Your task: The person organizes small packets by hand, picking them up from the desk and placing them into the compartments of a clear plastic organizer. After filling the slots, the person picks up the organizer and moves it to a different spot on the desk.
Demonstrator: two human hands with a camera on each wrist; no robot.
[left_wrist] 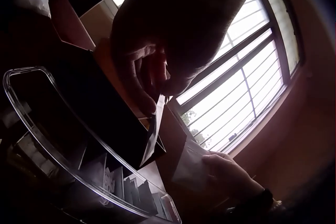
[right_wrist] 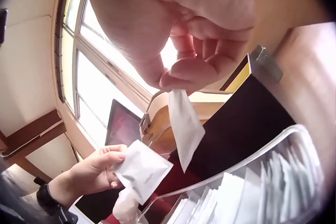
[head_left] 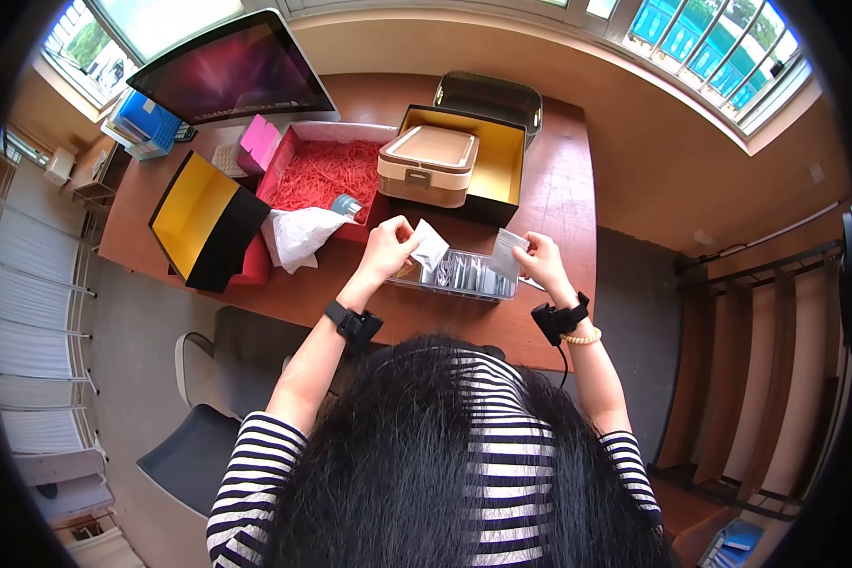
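My left hand (head_left: pixel 386 250) pinches a small flat white sachet (right_wrist: pixel 143 170) by its edge; faint dark print shows on its face in the right wrist view. Between the thumb and fingers of my right hand (head_left: pixel 545 261) is a second white sachet (right_wrist: pixel 185 127), hanging downward. Both sachets are held over a clear plastic organizer box (head_left: pixel 464 294) on the table. Inside that box, thin sachets (head_left: pixel 466 273) stand upright in rows, with dividers visible in the left wrist view. The two hands are apart, one above each side of the box.
Behind the organizer, a beige lunch box (head_left: pixel 429 163) rests on a black box with a yellow inside (head_left: pixel 502 170). Further left are a red box of shredded red paper (head_left: pixel 327 175), crumpled white tissue (head_left: pixel 298 237), a tilted black-and-yellow lid (head_left: pixel 204 222) and a monitor (head_left: pixel 237 71).
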